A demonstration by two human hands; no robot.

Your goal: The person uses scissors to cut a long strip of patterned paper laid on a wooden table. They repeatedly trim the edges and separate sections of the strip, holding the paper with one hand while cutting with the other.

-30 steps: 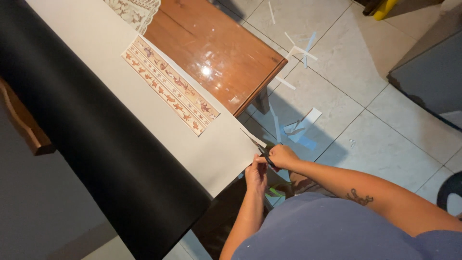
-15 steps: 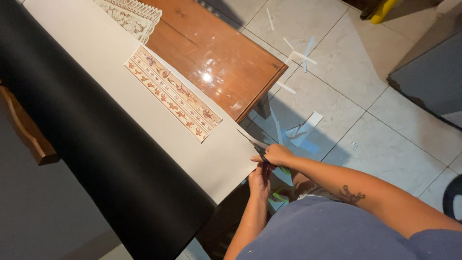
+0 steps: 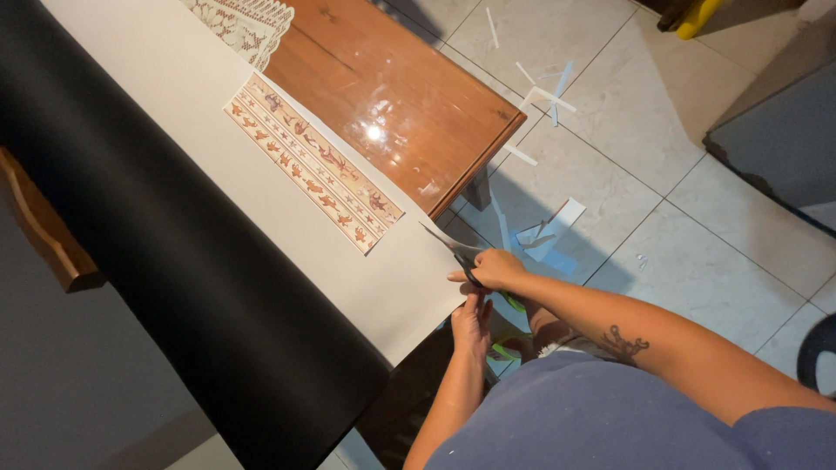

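Now, right hand: the right hand (image 3: 495, 268) is reaching in from the right side with the forearm stretched out long, and its fingers are curled tight around the scissors (image 3: 470, 271) at the corner of the sheet.
Left hand: the left hand (image 3: 471, 324) is coming up from below, just under the right hand, with its fingers pinching the near edge of the big sheet (image 3: 218, 165).
Grip: both hands are closed, the right one on the scissors and the left one on the sheet's edge.
Scissors: the dark scissors are mostly hiding under the right hand; they are pointing up and to the left, toward the sheet. I cannot tell how wide the blades are.
Big sheet: it is lying long-ways from the top left down to the bottom right, pale on one side and black (image 3: 157, 261) on the other, and its near end is hanging off the wooden table (image 3: 392, 96).
Patterned strip: one long strip (image 3: 313, 174) with red shapes is lying on the pale sheet, running the same way as the sheet.
Lace cloth: one lacy piece (image 3: 248, 26) is sitting at the top.
Floor: several thin paper scraps (image 3: 549, 96) are lying on the tiles (image 3: 697, 252), too jumbled to count well.
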